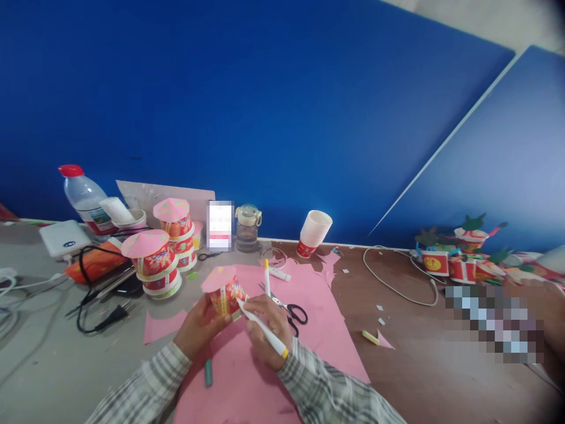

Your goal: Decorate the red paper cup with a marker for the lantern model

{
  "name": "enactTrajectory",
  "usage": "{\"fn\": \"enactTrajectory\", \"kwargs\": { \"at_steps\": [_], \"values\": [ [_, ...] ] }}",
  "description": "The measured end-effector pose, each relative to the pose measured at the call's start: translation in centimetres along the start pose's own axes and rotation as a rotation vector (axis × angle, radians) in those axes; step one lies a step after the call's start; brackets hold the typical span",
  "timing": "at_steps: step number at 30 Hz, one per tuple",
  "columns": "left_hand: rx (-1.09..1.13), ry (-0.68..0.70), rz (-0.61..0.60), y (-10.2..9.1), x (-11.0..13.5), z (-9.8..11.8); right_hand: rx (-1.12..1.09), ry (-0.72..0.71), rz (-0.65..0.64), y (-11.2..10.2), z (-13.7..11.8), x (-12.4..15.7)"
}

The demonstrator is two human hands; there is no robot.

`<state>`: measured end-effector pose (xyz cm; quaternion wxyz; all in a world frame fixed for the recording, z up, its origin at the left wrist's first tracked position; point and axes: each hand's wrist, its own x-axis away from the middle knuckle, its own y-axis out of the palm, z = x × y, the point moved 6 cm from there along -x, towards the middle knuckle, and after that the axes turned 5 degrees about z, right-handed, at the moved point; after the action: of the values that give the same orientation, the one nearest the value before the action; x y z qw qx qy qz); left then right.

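My left hand (203,330) is wrapped round a red patterned paper cup (226,299) that wears a pink paper roof (219,277). A white marker (268,337) with a yellow end sits in the grip of my right hand (268,327), its tip against the side of the cup. Beneath both hands lies a large pink paper sheet (247,388). Just beyond my right hand are black-handled scissors (295,314) and another white marker with a yellow end (267,277), partly hidden. A dark green cap (208,373) rests on the sheet near my left wrist.
Finished-looking pink-roofed cup stacks (156,265) stand at left, near a bottle (86,200) and black plug cable (106,321). A water jar (248,229) and stacked paper cups (314,232) stand by the blue partition (265,118). Cup crafts (463,268) and another person's arm (554,312) are at right.
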<state>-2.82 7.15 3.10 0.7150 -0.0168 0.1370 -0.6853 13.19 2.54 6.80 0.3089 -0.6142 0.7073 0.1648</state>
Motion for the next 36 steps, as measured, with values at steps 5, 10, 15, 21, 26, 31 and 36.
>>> {"fn": "enactTrajectory", "kwargs": {
  "at_steps": [5,10,15,21,26,31,36],
  "values": [
    [0.014,-0.006,0.011,0.0,0.0,0.1,0.017,0.019,0.014,-0.1,0.5,0.0],
    [0.054,-0.008,0.001,0.1,0.0,0.1,0.031,0.037,0.013,-0.1,0.8,-0.1],
    [0.012,-0.008,-0.013,0.0,0.1,0.0,0.048,0.050,0.023,0.0,0.9,-0.1],
    [0.013,-0.017,-0.017,0.0,0.0,-0.4,0.049,0.039,0.028,-0.6,0.4,-0.2],
    [0.031,-0.006,-0.017,-0.2,-0.1,-0.6,0.023,-0.007,0.036,-0.5,-0.1,0.1],
    [0.036,0.013,-0.013,-0.2,-0.1,-0.4,0.025,-0.106,-0.034,0.4,-0.5,0.8],
    [0.015,0.014,-0.014,-0.1,-0.1,-0.4,0.039,-0.104,-0.069,0.6,-0.3,0.8]
  ]
}}
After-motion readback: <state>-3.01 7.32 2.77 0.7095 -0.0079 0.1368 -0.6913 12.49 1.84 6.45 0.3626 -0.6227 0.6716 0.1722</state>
